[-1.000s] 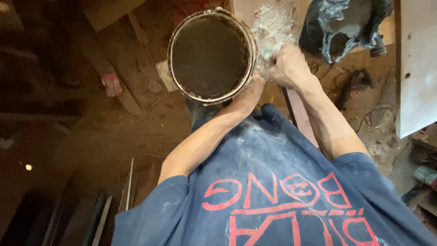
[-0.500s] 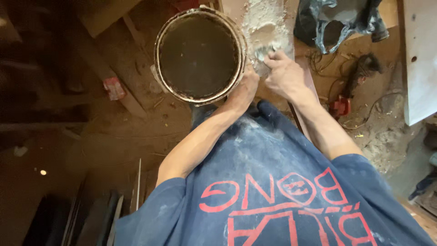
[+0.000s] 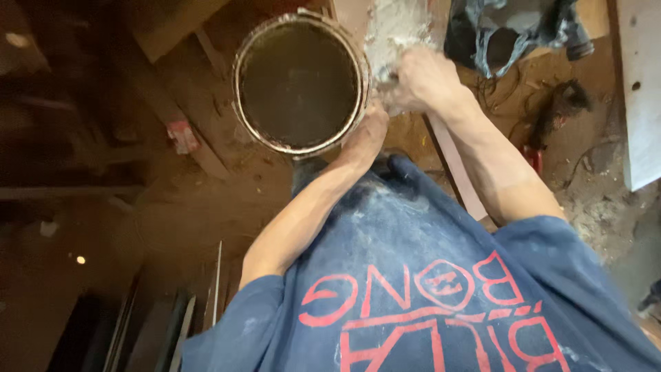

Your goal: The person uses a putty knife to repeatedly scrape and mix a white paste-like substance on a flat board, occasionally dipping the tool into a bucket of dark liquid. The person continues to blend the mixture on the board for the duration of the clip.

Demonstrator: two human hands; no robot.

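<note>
The left hand [image 3: 365, 138] presses against the rim of the round bucket [image 3: 299, 83] of dark liquid on the floor while the right hand [image 3: 420, 83], apparently closed around white plaster, could knock it over.

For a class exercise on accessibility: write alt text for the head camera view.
A person's left hand rests on the rim of a round bucket of dark liquid, while the right hand presses into white powder beside it.
</note>
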